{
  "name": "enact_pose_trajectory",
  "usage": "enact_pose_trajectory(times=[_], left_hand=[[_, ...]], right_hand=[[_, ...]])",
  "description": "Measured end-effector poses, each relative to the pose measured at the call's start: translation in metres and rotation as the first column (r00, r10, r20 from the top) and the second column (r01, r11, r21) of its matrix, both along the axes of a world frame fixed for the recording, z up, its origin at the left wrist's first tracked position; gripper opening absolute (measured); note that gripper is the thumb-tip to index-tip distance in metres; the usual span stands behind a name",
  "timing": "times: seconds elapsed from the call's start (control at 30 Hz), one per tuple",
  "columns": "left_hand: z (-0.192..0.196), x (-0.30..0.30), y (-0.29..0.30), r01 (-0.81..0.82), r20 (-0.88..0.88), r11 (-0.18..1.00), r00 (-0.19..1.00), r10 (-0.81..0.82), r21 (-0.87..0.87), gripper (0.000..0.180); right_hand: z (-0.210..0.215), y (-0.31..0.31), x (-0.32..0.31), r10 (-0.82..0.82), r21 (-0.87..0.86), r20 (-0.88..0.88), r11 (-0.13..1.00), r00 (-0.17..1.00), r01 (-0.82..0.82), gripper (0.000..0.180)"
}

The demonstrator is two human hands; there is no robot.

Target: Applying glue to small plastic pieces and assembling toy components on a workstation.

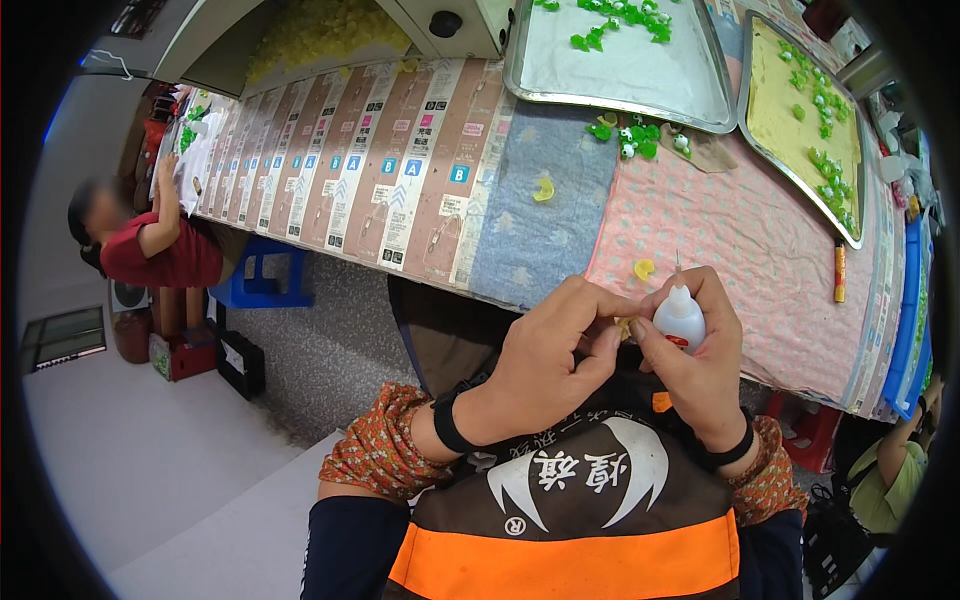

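Just above my apron, my two hands meet at the table's near edge. My left hand is closed in a pinch on a small yellow plastic piece, mostly hidden by the fingers. Thumb and fingertips of my right hand come up against that same piece. In the right hand's grip stands a white squeeze bottle, its thin needle tip pointing up and away. Two yellow petal-like pieces, one on the pink cloth and one on the blue cloth, lie beyond. Farther off is a cluster of green pieces with white balls.
A white-lined metal tray and a yellow-lined tray hold green pieces. A box at the back contains a yellow heap. An orange tube and blue tray are at right. Another person works at left.
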State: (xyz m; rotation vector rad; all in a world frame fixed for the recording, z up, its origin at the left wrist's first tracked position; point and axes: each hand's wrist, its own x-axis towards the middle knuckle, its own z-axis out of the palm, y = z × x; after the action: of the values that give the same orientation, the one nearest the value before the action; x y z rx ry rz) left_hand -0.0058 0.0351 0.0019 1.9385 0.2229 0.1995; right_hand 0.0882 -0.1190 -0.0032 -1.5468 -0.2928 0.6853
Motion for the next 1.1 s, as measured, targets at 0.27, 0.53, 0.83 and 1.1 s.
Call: enact_pose_trajectory(times=[0.27, 0.53, 0.83, 1.1], left_hand=[[-0.016, -0.007, 0.001, 0.030, -0.082, 0.780, 0.991, -0.104, -0.625, 0.038], [-0.026, -0.009, 0.002, 0.023, -0.066, 0.532, 0.987, -0.147, -0.846, 0.034], [-0.038, -0.020, 0.011, 0.019, -0.027, 0.590, 0.997, -0.070, -0.807, 0.036], [-0.041, -0.024, 0.018, 0.066, 0.013, 0.562, 0.995, -0.098, -0.824, 0.037]], right_hand=[[0.016, 0.003, 0.001, 0.018, 0.018, -0.118, 1.000, 0.993, -0.016, 0.023], [0.008, 0.002, -0.004, -0.023, 0.007, 0.021, 1.000, 1.000, 0.023, 0.024], [0.022, -0.012, 0.009, 0.105, 0.015, -0.082, 0.994, 0.991, -0.105, 0.029], [0.039, -0.042, 0.015, 0.254, -0.107, 0.338, 0.967, 0.906, -0.231, 0.044]])
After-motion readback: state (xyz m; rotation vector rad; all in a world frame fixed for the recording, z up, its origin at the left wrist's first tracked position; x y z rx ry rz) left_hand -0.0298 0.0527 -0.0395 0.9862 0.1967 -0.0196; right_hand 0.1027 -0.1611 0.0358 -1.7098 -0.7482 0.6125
